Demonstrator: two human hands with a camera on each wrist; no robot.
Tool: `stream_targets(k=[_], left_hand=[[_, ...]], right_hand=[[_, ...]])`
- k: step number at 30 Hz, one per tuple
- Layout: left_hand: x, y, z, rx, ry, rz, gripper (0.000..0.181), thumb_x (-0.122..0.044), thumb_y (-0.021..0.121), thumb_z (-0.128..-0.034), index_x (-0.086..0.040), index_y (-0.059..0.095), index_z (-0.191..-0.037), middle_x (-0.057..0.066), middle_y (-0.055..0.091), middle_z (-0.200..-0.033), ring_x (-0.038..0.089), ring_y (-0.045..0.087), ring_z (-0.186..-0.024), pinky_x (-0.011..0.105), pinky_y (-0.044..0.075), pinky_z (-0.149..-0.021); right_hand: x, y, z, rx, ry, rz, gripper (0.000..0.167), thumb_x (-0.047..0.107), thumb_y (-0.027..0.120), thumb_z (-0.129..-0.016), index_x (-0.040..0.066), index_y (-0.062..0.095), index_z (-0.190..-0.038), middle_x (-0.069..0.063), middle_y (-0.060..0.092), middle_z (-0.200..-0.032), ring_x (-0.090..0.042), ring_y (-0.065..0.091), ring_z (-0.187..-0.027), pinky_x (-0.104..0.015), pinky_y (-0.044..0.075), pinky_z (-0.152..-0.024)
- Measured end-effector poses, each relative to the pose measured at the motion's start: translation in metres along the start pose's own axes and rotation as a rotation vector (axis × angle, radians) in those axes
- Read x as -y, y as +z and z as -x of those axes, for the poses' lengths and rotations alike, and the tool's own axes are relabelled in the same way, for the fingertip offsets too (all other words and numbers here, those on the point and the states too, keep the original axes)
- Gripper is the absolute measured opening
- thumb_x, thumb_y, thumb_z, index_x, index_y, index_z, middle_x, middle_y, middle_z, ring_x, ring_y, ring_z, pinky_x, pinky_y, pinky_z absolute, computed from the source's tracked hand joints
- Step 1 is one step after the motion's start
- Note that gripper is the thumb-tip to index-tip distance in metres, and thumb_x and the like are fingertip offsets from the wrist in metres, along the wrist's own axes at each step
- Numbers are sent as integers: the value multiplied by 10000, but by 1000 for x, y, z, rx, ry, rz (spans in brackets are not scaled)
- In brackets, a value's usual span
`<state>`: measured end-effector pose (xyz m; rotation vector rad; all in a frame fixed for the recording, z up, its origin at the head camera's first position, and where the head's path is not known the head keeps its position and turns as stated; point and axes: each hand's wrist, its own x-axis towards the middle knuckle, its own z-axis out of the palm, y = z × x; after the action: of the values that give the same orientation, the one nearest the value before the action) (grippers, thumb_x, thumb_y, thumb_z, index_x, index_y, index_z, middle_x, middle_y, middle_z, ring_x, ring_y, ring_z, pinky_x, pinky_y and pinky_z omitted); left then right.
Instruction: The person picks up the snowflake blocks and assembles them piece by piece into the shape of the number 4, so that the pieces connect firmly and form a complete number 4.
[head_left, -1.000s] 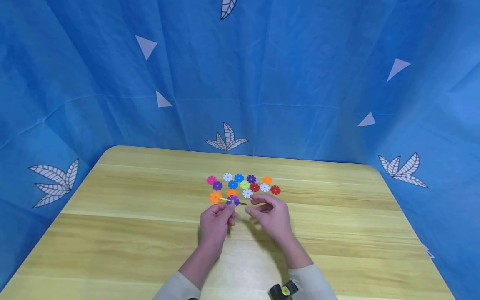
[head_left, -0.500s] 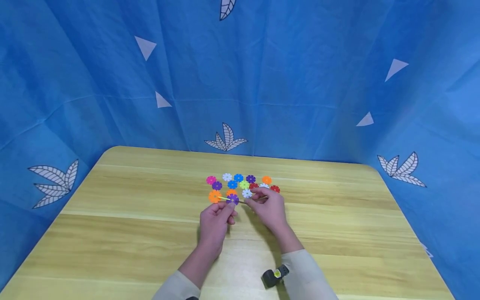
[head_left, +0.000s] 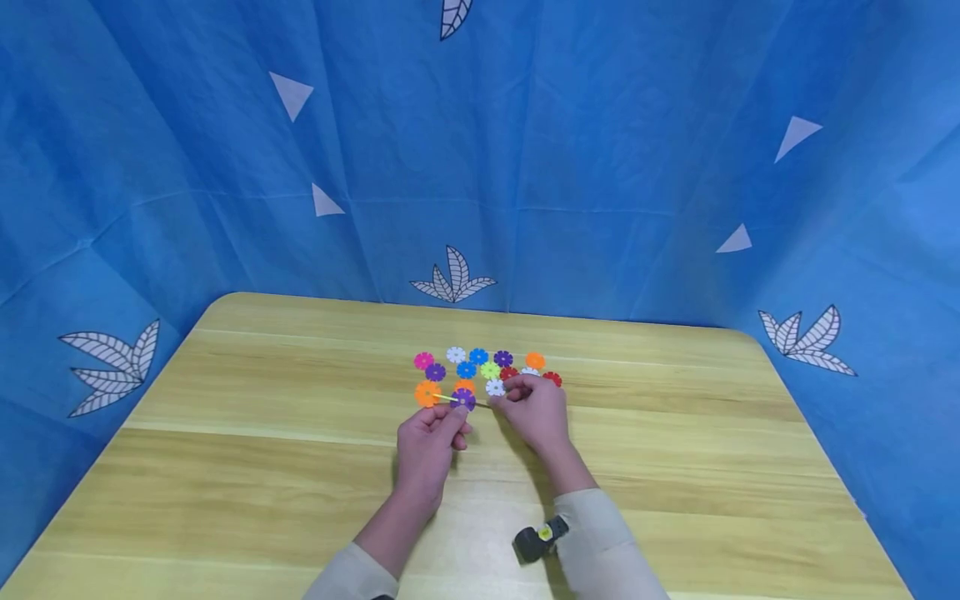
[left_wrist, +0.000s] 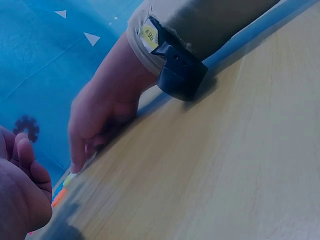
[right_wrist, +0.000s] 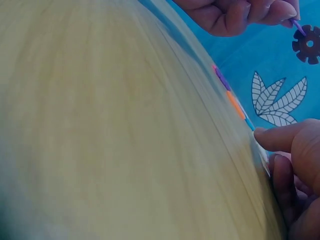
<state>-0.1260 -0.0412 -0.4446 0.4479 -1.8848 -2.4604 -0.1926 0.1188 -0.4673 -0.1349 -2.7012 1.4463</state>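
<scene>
Purple in the middle, runs left to right along its long axis just above the fingertips of the left hand [head_left: 430, 450]: orange disc [head_left: 422, 395], yellow-green disc [head_left: 445, 398] edge-on, purple disc [head_left: 458, 396] facing the head camera, brown disc [head_left: 483, 406] edge-on. Points its brown end toward the right hand [head_left: 536, 414]. Pinched at the purple disc between left thumb and fingers. At the right fingertips, near the white disc [head_left: 491, 388], cannot tell whether clamped or merely touching. Beyond both hands, loose discs [head_left: 472, 372] on wooden table [head_left: 300, 500].

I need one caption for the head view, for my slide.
Left hand pinching a purple notched disc, right hand at loose coloured discs on the table.
</scene>
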Motion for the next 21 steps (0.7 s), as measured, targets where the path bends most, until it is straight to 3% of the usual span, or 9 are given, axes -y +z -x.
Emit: stream_targets(k=[11,21], left_hand=[[0,1,-1,-8,-15,-19,206,-144,734,-922,44,685,-990,235,686,-890,155,598,-617,235,513,-570],[1,1,-2,-8,-9,-13,176,-136,745,-910,26,689,-952,212,688,-859,158,595,-610,242,512,-565]], right_hand=[[-2,5,-5,-44,31,60,271,231,894,-757,87,725,-912,-2,621,-755,-187,568,-716,-331,501,-661],[1,3,-6,-2,79,91,277,222,893,-764,97,701,-920,-8,616,-796,-198,565,-751,-346,486,-696]])
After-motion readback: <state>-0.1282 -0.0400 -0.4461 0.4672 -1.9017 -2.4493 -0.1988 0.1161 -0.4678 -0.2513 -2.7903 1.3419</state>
